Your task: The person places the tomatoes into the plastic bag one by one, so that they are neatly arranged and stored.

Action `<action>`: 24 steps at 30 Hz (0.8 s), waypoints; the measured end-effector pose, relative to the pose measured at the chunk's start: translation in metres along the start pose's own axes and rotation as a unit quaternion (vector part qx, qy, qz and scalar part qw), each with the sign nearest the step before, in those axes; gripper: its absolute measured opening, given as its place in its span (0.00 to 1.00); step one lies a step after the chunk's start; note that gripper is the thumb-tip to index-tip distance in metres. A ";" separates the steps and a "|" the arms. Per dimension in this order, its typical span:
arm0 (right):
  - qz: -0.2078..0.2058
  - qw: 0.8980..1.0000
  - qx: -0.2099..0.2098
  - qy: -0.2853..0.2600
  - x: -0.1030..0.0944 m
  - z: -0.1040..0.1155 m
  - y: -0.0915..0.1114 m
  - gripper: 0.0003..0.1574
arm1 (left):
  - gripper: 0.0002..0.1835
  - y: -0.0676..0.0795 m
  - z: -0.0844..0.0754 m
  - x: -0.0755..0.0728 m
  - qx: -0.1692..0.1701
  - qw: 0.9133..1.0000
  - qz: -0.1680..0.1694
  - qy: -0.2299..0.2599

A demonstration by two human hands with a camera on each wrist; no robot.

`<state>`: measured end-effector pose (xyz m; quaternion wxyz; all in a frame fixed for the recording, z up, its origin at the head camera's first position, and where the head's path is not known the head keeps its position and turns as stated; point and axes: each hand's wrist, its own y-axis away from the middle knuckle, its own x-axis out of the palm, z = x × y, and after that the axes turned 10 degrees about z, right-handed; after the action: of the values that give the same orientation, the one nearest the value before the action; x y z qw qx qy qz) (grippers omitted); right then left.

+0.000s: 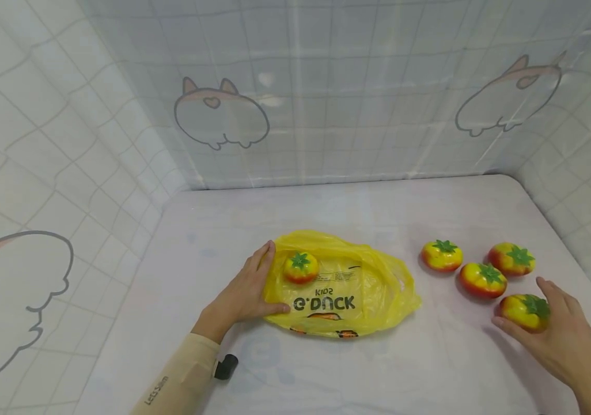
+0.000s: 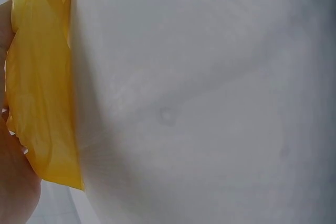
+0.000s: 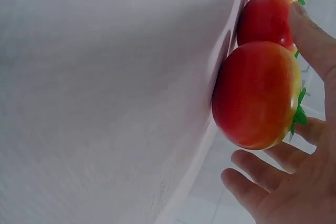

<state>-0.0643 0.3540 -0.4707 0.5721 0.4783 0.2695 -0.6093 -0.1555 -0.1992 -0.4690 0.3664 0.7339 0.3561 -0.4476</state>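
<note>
One yellow bag (image 1: 338,288) with one tomato (image 1: 300,270) and, seemingly, one of four tomatoes (image 1: 521,314) rightward are touched by the spread left hand (image 1: 249,288) and right hand (image 1: 560,331).

Crumpled yellow bag (image 1: 381,288), 5 red-yellow fruits (image 1: 483,281)

- surface (image 1: 357,372): whitish, w/ faint blue print
- yel. plastic bag (image 1: 339,288), approx. mid, lying flat
- 4 red/yel. fruits (image 1: 482,282), green-topped, grouped on R side

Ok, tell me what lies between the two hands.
In the head view: the yellow bag with a fruit in or on it, then bare table, then another fruit at the right hand. Three more fruits lie farther back.
</note>
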 end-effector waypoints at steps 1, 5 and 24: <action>0.003 1.000 0.002 -0.001 0.000 0.000 -0.001 0.78 | 0.74 0.000 0.000 0.000 0.000 1.000 0.000 -0.001; 0.024 1.000 0.008 -0.008 0.001 -0.003 -0.002 0.77 | 0.74 0.000 0.000 0.000 -0.003 1.000 0.003 -0.003; 0.059 0.998 0.025 -0.014 0.001 -0.007 -0.006 0.75 | 0.74 -0.001 -0.002 0.000 -0.004 1.000 -0.001 0.002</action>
<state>-0.0684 0.3611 -0.4760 0.5990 0.4987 0.2176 -0.5875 -0.1559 -0.1972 -0.4689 0.3684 0.7327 0.3594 -0.4453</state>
